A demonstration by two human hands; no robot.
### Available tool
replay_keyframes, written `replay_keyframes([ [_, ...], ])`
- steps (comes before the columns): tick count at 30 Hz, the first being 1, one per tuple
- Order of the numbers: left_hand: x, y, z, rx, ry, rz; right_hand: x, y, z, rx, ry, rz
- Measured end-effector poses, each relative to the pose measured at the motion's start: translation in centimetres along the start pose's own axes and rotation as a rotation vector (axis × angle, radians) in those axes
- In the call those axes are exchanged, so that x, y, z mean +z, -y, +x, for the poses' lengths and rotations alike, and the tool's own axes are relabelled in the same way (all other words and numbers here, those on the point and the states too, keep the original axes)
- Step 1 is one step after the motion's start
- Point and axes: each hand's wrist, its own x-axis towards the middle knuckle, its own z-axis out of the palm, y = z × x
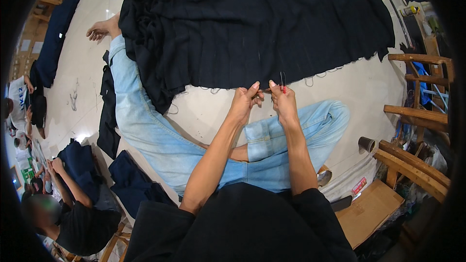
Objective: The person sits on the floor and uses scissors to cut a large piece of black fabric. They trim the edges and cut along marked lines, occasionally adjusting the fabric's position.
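Observation:
A large black cloth (272,24) lies spread over the floor and partly over my outstretched leg, with a frayed near edge and loose threads. My left hand (246,99) is closed, pinching that near edge between thumb and fingers. Close to its right, my right hand (283,101) also pinches the edge with thumb and forefinger. Out of the right hand's fingers sticks a small tool (284,89) with a red part and two thin metal prongs lying against the cloth; its grip is hidden in the hand.
I sit on the pale tiled floor (208,98), legs in light blue jeans (141,111). At right stand wooden frames (417,116), a metal cup (366,144) and a cardboard sheet (371,211). Dark folded cloths (136,179) lie left, beside a co-worker in black (90,228); others sit beyond.

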Motion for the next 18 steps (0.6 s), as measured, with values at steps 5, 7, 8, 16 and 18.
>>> replay_keyframes([
  [5, -0.3, -0.4, 0.1, -0.020, 0.078, -0.100, 0.2, -0.7, -0.1, -0.199, -0.039, -0.125],
  [7, 0.3, -0.5, 0.0, 0.004, 0.040, -0.173, 0.3, -0.5, -0.1, -0.306, -0.116, -0.139],
  [8, 0.6, -0.6, -0.1, 0.015, 0.019, -0.210, 0.4, -0.4, -0.3, -0.358, -0.155, -0.147],
  [16, -0.1, 0.0, 0.1, 0.034, 0.095, -0.193, -0.8, 0.0, -5.1, 0.022, 0.142, 0.118],
  [18, -0.5, 0.2, 0.2, 0.019, 0.100, -0.164, -0.2, -0.4, -5.5, 0.061, 0.188, 0.070],
])
